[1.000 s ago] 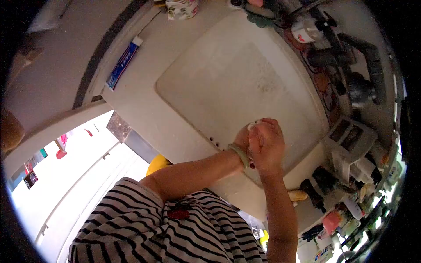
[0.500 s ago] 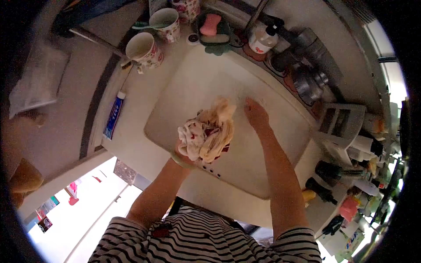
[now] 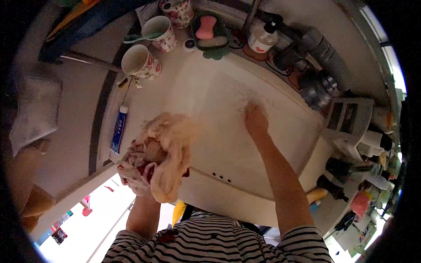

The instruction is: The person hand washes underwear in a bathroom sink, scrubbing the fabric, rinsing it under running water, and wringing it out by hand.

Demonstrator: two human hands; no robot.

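A crumpled bundle of pale and dark red cloth is held up by my left hand over the left front edge of the sink. The cloth covers most of that hand, and its fingers are hidden. My right hand reaches down into the white sink basin, near its back. Its fingertips are blurred against the basin and I cannot make out whether they hold anything.
Floral cups stand at the back left, beside a green soap dish with pink soap. A toothpaste tube lies on the left ledge. A pump bottle, black faucet parts and a white rack line the right side.
My left hand has lifted the cloth bundle to the left, out of the basin's middle. The two hands, together a second ago, are now apart. The right hand stays in the basin.
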